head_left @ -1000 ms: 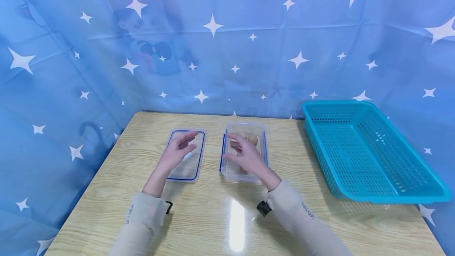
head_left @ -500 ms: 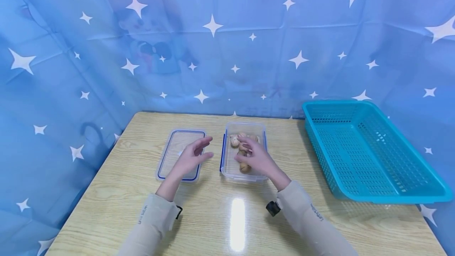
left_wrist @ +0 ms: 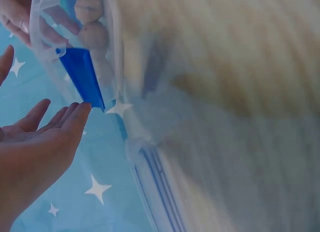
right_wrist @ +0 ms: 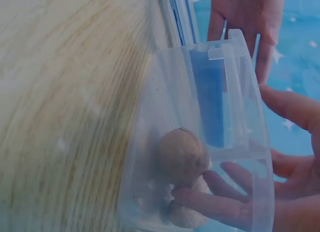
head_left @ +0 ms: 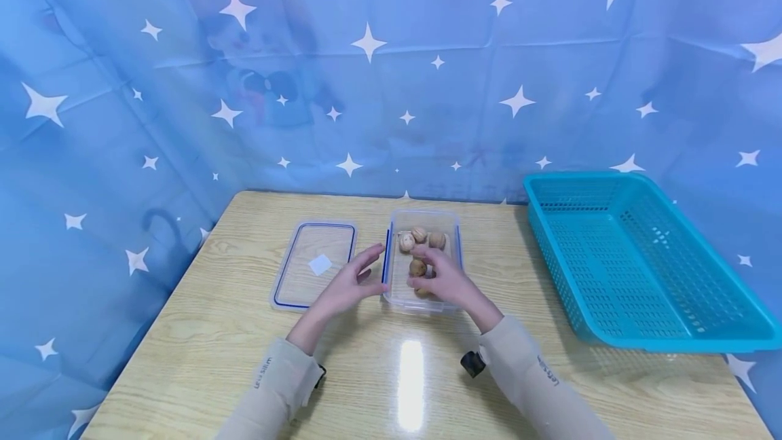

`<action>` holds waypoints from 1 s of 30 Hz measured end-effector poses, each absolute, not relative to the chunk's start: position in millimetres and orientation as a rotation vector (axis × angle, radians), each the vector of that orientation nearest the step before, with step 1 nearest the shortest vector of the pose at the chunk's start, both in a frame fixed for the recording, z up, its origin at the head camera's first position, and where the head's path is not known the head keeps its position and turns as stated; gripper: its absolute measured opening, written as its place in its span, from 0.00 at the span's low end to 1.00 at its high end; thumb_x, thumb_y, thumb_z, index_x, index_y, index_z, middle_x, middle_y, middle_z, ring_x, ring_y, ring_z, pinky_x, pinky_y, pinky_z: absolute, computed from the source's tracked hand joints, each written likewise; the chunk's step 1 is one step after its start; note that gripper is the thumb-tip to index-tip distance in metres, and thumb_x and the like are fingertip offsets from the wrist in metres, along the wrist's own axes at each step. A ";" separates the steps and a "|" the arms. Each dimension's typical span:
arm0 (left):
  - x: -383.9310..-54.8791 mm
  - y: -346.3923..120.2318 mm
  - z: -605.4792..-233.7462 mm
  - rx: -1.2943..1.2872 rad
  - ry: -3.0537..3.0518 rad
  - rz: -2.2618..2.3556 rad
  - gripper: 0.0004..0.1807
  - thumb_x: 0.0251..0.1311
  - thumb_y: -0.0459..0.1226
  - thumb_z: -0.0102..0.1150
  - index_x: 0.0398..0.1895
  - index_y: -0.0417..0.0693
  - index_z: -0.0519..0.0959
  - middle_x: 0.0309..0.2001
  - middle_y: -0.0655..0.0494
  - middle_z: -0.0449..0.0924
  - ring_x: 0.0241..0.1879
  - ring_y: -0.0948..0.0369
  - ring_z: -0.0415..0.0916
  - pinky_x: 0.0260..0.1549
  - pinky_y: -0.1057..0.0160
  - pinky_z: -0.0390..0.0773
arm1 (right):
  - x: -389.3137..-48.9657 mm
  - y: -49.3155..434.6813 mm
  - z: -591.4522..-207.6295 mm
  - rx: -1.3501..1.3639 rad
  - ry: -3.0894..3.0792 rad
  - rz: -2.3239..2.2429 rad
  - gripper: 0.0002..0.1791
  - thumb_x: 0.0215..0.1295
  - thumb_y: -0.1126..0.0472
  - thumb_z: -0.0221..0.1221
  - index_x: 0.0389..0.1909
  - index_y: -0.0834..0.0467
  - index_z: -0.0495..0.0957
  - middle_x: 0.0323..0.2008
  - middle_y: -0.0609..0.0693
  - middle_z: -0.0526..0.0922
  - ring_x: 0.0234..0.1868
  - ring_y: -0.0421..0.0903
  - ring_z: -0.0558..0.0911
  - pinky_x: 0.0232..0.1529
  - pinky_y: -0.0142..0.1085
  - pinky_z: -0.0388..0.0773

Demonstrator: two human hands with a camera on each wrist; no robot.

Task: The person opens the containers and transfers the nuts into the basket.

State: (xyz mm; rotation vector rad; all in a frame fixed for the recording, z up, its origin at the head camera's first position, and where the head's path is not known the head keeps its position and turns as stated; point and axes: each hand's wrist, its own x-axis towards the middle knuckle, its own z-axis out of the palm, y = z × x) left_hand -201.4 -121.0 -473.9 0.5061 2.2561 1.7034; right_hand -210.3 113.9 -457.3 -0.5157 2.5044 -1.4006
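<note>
A clear plastic food container [head_left: 397, 290] with a blue clip [left_wrist: 84, 74] on its left side stands on the table, uncovered. Several walnuts [head_left: 418, 267] lie inside it. My right hand [head_left: 444, 280] reaches over the container's right side, fingers spread and lowered beside the walnuts; in the right wrist view, fingertips overlap a walnut [right_wrist: 182, 157] through the wall, and contact is unclear. At the container's left side is my left hand [head_left: 343, 289], fingers extended, fingertips close to or touching the blue clip. The clear lid [head_left: 296, 284] with its blue seal lies flat, left of the container.
On the right of the wooden table [head_left: 360, 386] stands a large turquoise basket [head_left: 611, 250] with nothing visible inside. A white square [head_left: 320, 264] shows on the lid. A blue star-patterned curtain [head_left: 403, 87] hangs behind the table.
My left hand has moved right, from over the lid to the container's left side. The right hand has shifted slightly right, uncovering more of the walnuts.
</note>
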 end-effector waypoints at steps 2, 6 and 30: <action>-200.3 -118.5 -476.8 0.512 2.254 1.687 0.44 0.61 0.31 0.65 0.78 0.39 0.53 0.80 0.41 0.45 0.79 0.42 0.46 0.76 0.42 0.55 | -210.0 113.8 -458.6 -0.519 2.512 -1.389 0.34 0.65 0.63 0.64 0.69 0.71 0.65 0.70 0.68 0.67 0.70 0.69 0.67 0.70 0.62 0.66; -198.5 -114.1 -481.5 0.519 2.268 1.642 0.46 0.60 0.32 0.66 0.78 0.41 0.53 0.81 0.44 0.41 0.79 0.44 0.43 0.76 0.43 0.56 | -209.3 112.9 -460.5 -0.532 2.530 -1.374 0.32 0.63 0.62 0.65 0.66 0.70 0.69 0.68 0.67 0.69 0.69 0.67 0.67 0.69 0.63 0.67; -197.5 -112.2 -483.5 0.545 2.333 1.537 0.47 0.61 0.34 0.67 0.80 0.45 0.51 0.82 0.52 0.41 0.80 0.45 0.42 0.75 0.40 0.56 | -216.8 104.9 -473.3 -0.594 2.383 -1.350 0.23 0.65 0.69 0.61 0.60 0.70 0.74 0.56 0.66 0.81 0.58 0.63 0.80 0.61 0.50 0.80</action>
